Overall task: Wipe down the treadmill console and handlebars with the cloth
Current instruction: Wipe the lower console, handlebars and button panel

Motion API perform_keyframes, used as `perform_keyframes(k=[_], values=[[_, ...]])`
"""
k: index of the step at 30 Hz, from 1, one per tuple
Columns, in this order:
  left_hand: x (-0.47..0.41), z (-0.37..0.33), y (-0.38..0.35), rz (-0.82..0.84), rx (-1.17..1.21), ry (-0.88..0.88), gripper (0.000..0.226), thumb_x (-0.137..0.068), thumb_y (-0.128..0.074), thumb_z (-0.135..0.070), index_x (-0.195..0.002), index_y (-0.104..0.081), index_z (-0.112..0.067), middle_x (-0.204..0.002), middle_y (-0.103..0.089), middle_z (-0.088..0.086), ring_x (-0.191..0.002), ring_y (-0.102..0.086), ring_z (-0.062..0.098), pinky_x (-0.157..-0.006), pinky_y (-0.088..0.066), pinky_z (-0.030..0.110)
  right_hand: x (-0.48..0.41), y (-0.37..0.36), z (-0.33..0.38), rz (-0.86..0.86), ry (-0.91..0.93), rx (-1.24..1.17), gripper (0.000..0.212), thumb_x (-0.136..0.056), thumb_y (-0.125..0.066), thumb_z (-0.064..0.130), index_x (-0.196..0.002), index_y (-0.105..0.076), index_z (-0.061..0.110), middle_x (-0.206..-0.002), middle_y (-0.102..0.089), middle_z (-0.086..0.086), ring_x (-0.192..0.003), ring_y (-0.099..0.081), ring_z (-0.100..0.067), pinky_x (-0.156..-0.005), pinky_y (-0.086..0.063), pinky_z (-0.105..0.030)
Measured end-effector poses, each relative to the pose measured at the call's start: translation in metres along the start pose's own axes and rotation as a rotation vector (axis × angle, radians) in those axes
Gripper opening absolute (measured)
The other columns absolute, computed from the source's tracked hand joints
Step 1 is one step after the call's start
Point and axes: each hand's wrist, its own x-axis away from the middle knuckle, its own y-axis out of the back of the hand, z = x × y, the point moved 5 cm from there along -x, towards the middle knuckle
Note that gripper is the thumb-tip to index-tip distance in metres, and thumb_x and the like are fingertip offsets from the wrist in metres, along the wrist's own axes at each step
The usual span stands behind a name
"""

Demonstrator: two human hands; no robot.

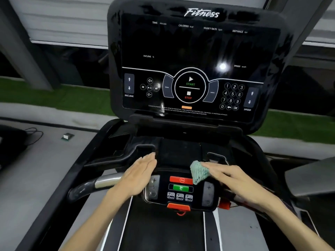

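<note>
Green cloth (199,172), likely soft, light and easily bunched, sits at the control panel's (181,195) upper right corner, pressed under the right hand's (233,180) straight fingers; the left hand (139,175) lies flat and empty at its left edge.

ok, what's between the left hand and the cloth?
Head view: between left hand and cloth, only black console deck and the red stop button slightly nearer. Nothing loose.

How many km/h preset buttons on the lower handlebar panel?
3, in one row under the green rectangular start button: left small grey preset button, middle, right. None looks hidden.
</note>
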Motion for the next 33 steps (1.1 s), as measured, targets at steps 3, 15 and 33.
perform_keyframes(k=[3,15,33], values=[[-0.001,0.006,0.0,0.017,-0.035,0.053,0.054,-0.102,-0.015,-0.05,-0.152,-0.03,-0.034,-0.157,-0.031,-0.014,-0.148,-0.018,0.009,-0.122,-0.013,0.033,-0.014,-0.002,0.006,0.064,0.062,0.05,0.026,-0.095,-0.049,0.04,-0.114,-0.06,0.052,-0.121,-0.054,0.039,-0.123,-0.043,0.015,-0.106,-0.032,-0.011],[0.003,-0.005,0.004,-0.037,-0.569,-0.349,0.046,-0.083,-0.038,-0.018,-0.115,-0.07,-0.005,-0.118,-0.071,0.005,-0.102,-0.07,0.017,-0.085,-0.054,0.023,-0.052,-0.033,0.027,0.047,0.189,0.193,0.03,-0.093,-0.061,0.023,-0.118,-0.063,0.04,-0.124,-0.056,0.028,-0.122,-0.046,0.012,-0.108,-0.033,-0.013],[-0.128,-0.002,0.127,-0.784,-0.508,-0.221,0.064,-0.103,-0.022,-0.034,-0.153,-0.007,0.002,-0.162,-0.006,0.023,-0.149,-0.009,0.038,-0.119,-0.019,0.049,-0.059,-0.065,0.042,-0.041,0.179,0.424,0.033,-0.094,-0.053,0.037,-0.125,-0.063,0.031,-0.132,-0.056,0.021,-0.126,-0.043,0.011,-0.108,-0.037,-0.023]])
